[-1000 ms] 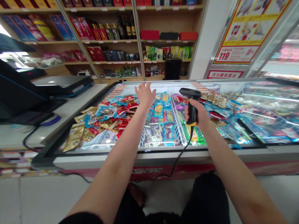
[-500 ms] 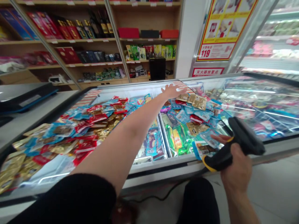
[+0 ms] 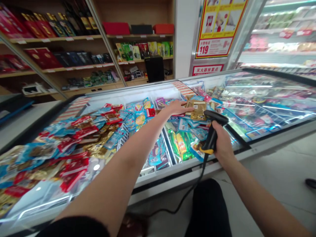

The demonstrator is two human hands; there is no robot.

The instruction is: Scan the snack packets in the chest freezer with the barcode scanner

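Observation:
My left hand (image 3: 177, 108) reaches far into the chest freezer (image 3: 138, 90), fingers stretched out. Its fingertips rest on or just beside a gold ice-cream packet (image 3: 198, 111) on top of a pile. My right hand (image 3: 223, 141) is wrapped round the handle of a black and yellow barcode scanner (image 3: 210, 136), whose head is close to that gold packet. Below the scanner, green ice-cream packets (image 3: 182, 143) lie in a white wire basket (image 3: 168, 148). Blue packets (image 3: 184, 125) lie between my two hands.
Many red, blue and gold packets (image 3: 81, 131) are heaped on the freezer's left side. The scanner's cable (image 3: 182, 200) hangs down over the front edge by my leg. Wooden shelves (image 3: 142, 38) stand behind; a glass lid (image 3: 269, 102) covers the right side.
My left hand has lowered from above the pile onto the gold packets. My right hand has brought the scanner inward and forward, towards the gold packet. The view has shifted to the right.

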